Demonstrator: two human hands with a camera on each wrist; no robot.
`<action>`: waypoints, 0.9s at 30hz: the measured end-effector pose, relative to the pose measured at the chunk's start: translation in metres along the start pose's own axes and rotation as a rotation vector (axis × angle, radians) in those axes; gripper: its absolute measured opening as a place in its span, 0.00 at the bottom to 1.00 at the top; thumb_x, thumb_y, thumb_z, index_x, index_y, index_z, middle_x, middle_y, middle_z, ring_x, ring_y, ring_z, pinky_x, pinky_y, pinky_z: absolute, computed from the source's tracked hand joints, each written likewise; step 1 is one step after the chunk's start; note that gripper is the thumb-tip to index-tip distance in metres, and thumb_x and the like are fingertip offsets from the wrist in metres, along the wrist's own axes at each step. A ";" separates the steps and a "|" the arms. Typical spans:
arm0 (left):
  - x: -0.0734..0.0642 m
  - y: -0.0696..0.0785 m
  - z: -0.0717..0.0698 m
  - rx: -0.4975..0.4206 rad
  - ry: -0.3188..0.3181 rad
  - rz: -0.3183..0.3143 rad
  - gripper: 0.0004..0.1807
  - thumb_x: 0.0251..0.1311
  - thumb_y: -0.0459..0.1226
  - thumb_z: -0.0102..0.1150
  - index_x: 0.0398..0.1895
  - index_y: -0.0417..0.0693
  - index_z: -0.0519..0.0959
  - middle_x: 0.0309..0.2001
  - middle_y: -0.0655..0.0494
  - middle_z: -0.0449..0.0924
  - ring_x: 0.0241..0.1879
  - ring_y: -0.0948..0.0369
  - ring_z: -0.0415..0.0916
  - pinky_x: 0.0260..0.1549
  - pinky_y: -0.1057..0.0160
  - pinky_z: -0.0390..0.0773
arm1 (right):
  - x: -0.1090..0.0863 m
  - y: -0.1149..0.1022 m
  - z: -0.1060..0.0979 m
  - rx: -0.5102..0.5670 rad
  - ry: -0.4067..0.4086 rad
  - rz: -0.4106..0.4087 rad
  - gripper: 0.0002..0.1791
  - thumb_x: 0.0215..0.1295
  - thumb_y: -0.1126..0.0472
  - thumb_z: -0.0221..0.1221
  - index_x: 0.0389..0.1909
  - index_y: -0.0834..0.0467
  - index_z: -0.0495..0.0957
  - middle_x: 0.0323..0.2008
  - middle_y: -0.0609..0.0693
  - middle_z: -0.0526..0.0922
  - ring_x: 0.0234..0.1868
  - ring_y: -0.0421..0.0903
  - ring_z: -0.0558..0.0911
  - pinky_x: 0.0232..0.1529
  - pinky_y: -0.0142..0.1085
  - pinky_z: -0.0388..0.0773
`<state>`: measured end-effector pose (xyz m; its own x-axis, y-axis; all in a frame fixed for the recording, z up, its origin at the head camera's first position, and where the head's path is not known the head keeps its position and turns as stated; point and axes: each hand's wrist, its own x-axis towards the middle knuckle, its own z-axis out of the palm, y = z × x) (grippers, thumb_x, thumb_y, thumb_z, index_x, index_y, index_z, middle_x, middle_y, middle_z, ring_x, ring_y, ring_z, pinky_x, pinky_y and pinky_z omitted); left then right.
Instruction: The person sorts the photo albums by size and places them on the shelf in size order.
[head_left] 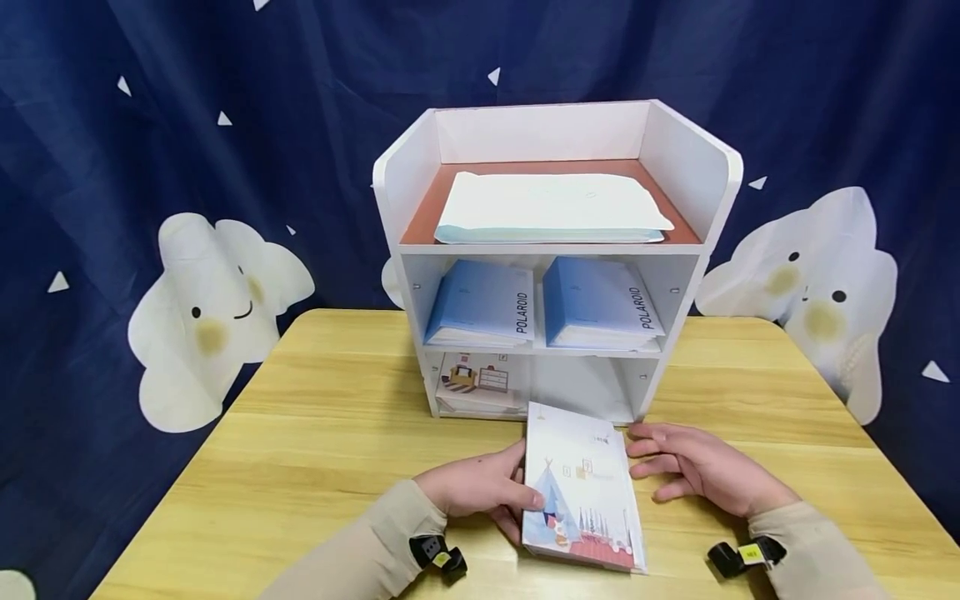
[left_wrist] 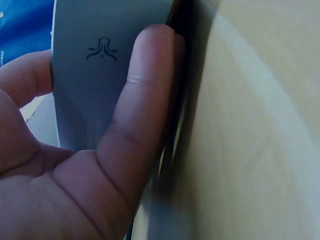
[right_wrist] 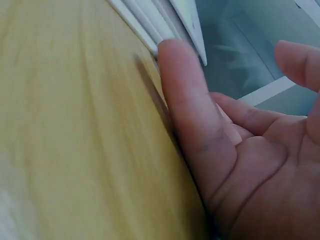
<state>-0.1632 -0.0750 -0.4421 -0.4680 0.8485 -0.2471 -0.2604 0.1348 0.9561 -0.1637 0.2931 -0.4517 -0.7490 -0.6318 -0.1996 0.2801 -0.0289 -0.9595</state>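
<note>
My left hand [head_left: 487, 487] grips the left side of an illustrated photo album [head_left: 581, 492], with the thumb on its white cover, which shows a blue tent. The album is tilted in front of the shelf's bottom tier. In the left wrist view, a finger [left_wrist: 142, 95] lies against the album's spine [left_wrist: 95, 100], which bears a dark emblem. My right hand [head_left: 697, 467] is just right of the album, fingers spread and loosely bent, holding nothing. The right wrist view has page edges [right_wrist: 150, 25] by a fingertip; whether they touch, I cannot tell.
A small white shelf [head_left: 551, 250] stands on the wooden table [head_left: 322, 433]. Two blue POLAROID albums [head_left: 487, 296] fill its middle tier. Another illustrated album [head_left: 480, 383] sits bottom left. White flat packs [head_left: 551, 204] lie on top. A navy curtain [head_left: 225, 67] hangs behind.
</note>
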 end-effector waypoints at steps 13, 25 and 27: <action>-0.010 0.012 -0.012 0.318 0.057 0.127 0.33 0.65 0.32 0.58 0.72 0.51 0.59 0.50 0.55 0.82 0.47 0.59 0.83 0.48 0.59 0.82 | 0.008 0.001 0.016 -0.249 0.149 0.051 0.33 0.79 0.55 0.50 0.72 0.74 0.55 0.34 0.60 0.78 0.32 0.49 0.82 0.32 0.47 0.86; 0.005 0.005 -0.016 -0.096 0.298 0.233 0.27 0.77 0.34 0.47 0.76 0.45 0.58 0.58 0.40 0.77 0.52 0.46 0.81 0.47 0.49 0.84 | 0.018 0.013 0.035 0.008 -0.229 -0.085 0.20 0.84 0.63 0.36 0.67 0.63 0.68 0.44 0.60 0.84 0.35 0.45 0.85 0.36 0.37 0.85; 0.009 0.005 -0.016 -0.156 0.307 0.245 0.26 0.79 0.37 0.45 0.77 0.44 0.58 0.60 0.39 0.76 0.54 0.46 0.80 0.49 0.50 0.83 | 0.020 0.014 0.036 0.023 -0.187 -0.126 0.19 0.84 0.63 0.36 0.65 0.61 0.70 0.40 0.54 0.85 0.31 0.40 0.84 0.33 0.33 0.83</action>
<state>-0.1818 -0.0749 -0.4421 -0.7557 0.6508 -0.0732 -0.2235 -0.1512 0.9629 -0.1533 0.2523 -0.4616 -0.6549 -0.7548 -0.0360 0.2064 -0.1329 -0.9694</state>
